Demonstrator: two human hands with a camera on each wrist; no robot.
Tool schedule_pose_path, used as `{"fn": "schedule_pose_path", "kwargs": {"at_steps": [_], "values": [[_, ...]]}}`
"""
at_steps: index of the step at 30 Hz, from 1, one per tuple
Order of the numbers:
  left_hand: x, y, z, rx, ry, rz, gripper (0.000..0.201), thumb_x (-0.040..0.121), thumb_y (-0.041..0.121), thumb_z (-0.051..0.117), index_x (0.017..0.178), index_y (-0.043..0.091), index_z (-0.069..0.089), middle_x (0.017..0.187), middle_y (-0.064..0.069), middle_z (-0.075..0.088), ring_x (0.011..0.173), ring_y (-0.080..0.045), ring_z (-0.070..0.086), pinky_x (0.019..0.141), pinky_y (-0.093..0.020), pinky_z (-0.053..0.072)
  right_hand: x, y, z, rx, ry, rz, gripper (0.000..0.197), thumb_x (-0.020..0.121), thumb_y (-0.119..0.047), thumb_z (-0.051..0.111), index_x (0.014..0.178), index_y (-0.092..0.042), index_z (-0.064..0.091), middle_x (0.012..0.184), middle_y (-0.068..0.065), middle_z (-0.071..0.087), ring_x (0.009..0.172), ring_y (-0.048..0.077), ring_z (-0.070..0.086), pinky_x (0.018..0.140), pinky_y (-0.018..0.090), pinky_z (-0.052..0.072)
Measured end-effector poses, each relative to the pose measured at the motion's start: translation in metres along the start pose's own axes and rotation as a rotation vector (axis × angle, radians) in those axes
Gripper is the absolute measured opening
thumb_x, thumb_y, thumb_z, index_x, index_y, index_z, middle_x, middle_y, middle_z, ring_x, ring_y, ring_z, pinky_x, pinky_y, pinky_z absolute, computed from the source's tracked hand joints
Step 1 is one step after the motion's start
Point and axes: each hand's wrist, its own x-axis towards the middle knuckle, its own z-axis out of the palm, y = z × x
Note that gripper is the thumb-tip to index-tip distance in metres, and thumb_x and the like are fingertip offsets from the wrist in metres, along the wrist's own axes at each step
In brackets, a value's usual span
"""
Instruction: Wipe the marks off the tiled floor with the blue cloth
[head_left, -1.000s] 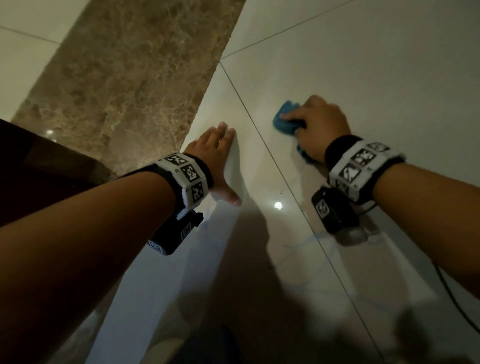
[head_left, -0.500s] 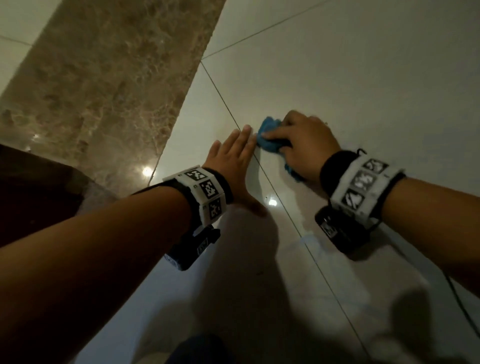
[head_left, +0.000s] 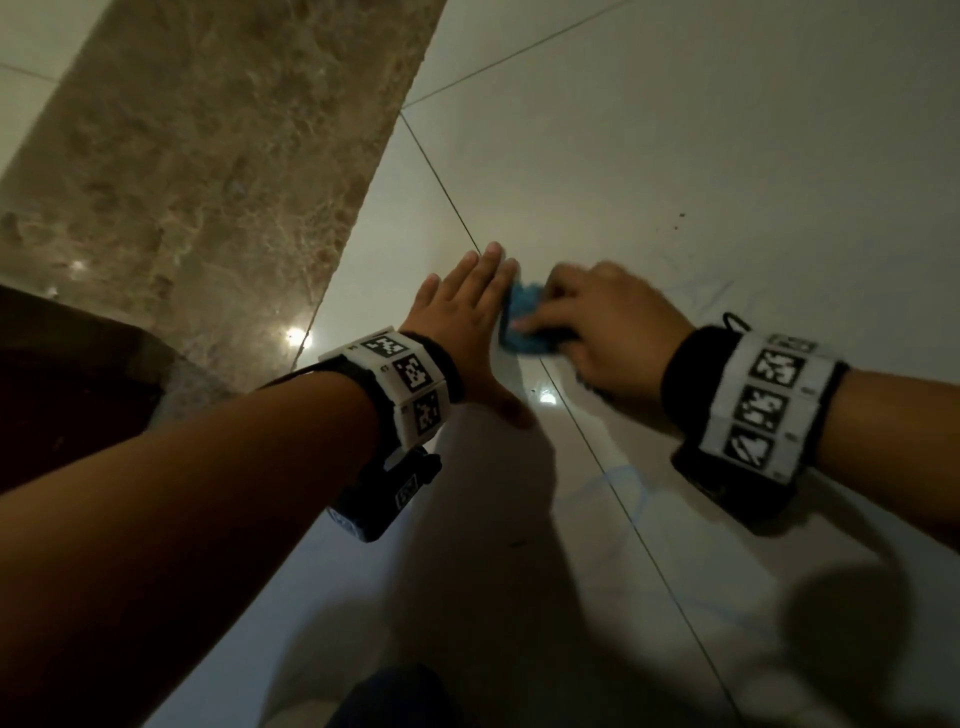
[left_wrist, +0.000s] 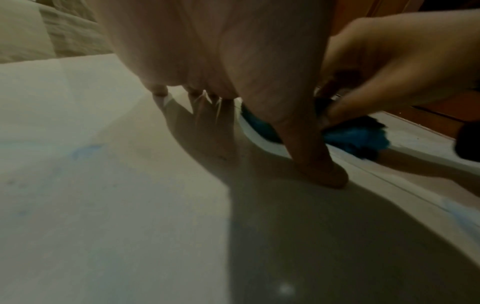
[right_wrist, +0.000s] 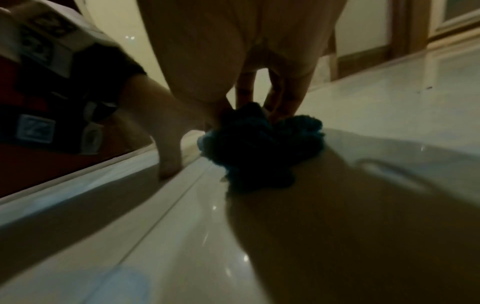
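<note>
Hands: right hand (head_left: 613, 332) clenched on bunched, fuzzy blue cloth (head_left: 524, 325), pressing it onto pale glossy tiled floor (head_left: 675, 156) at a grout line; left hand (head_left: 467, 317) flat, fingers straight, palm down just beside cloth; faint blue marks (head_left: 621, 480) nearer both wrists.

Glossy pale floor tiles (head_left: 675, 130) beside a brown marble strip (head_left: 208, 156).

Head view looks steeply down over both hands; each wrist view skims the floor (head_left: 675, 156) close behind its own fingers, sharing the cloth (left_wrist: 358, 139).
</note>
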Motion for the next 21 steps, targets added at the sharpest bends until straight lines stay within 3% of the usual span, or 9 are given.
{"fn": "schedule_pose_path", "kwargs": {"at_steps": [3,7,9,11,13,15,17,21], "values": [[0.0,0.001,0.0,0.013,-0.006,0.001,0.148,0.052,0.081,0.069,0.149,0.017,-0.024,0.157,-0.001,-0.029,0.146,-0.021,-0.02,0.118,-0.043,-0.005,-0.008,0.009,-0.007,0.008,-0.063,-0.069,0.033,0.089,-0.024,0.055,0.119,-0.038,0.06,0.113,-0.003,0.051,0.098,0.023,0.046,0.083,0.036,0.042],[-0.001,0.0,0.0,0.014,-0.006,-0.005,0.147,0.052,0.08,0.069,0.149,0.02,-0.025,0.156,0.002,-0.03,0.146,-0.019,-0.02,0.117,-0.041,-0.007,0.034,0.051,-0.009,0.109,0.169,0.282,0.038,0.086,-0.015,0.057,0.12,-0.032,0.061,0.116,0.006,0.052,0.107,0.03,0.05,0.09,0.026,0.035],[-0.002,0.002,-0.001,0.014,-0.015,-0.004,0.147,0.052,0.08,0.069,0.148,0.02,-0.025,0.156,0.002,-0.03,0.146,-0.019,-0.02,0.118,-0.042,-0.007,0.036,0.048,-0.004,0.162,0.204,0.394,0.037,0.085,-0.017,0.059,0.119,-0.032,0.06,0.117,0.006,0.051,0.107,0.03,0.05,0.088,0.021,0.033],[-0.003,0.003,-0.002,0.038,-0.023,-0.003,0.148,0.053,0.081,0.068,0.148,0.018,-0.026,0.156,0.0,-0.03,0.146,-0.02,-0.02,0.118,-0.042,-0.006,0.018,0.019,0.003,0.091,0.136,0.266,0.038,0.085,-0.017,0.059,0.119,-0.033,0.06,0.116,0.003,0.051,0.105,0.029,0.048,0.09,0.027,0.037],[-0.002,0.003,-0.002,0.053,-0.023,-0.005,0.147,0.054,0.081,0.068,0.148,0.016,-0.025,0.156,-0.002,-0.03,0.146,-0.021,-0.02,0.119,-0.042,-0.005,-0.009,-0.013,0.007,0.017,0.044,0.028,0.034,0.088,-0.019,0.057,0.119,-0.034,0.061,0.117,-0.001,0.05,0.102,0.026,0.046,0.088,0.035,0.041],[-0.002,0.003,-0.003,0.067,-0.028,-0.011,0.146,0.056,0.079,0.069,0.148,0.015,-0.025,0.156,-0.003,-0.03,0.146,-0.022,-0.019,0.121,-0.043,-0.003,-0.022,-0.018,0.007,0.011,-0.051,-0.076,0.032,0.09,-0.023,0.055,0.119,-0.036,0.06,0.117,-0.005,0.049,0.101,0.021,0.044,0.084,0.033,0.042],[-0.003,0.004,-0.004,0.071,-0.038,-0.013,0.146,0.056,0.079,0.069,0.148,0.015,-0.025,0.156,-0.003,-0.03,0.146,-0.022,-0.019,0.119,-0.042,-0.003,-0.012,-0.002,0.001,0.044,-0.018,0.0,0.034,0.089,-0.019,0.054,0.118,-0.036,0.06,0.115,-0.004,0.05,0.101,0.022,0.046,0.084,0.031,0.038],[-0.003,0.003,-0.004,0.06,-0.038,-0.02,0.147,0.055,0.078,0.07,0.148,0.017,-0.025,0.156,-0.001,-0.03,0.146,-0.021,-0.019,0.119,-0.042,-0.004,0.017,0.043,-0.025,0.167,0.261,0.188,0.043,0.079,-0.006,0.052,0.115,-0.024,0.066,0.112,0.007,0.057,0.105,0.031,0.053,0.088,0.027,0.037]]}}
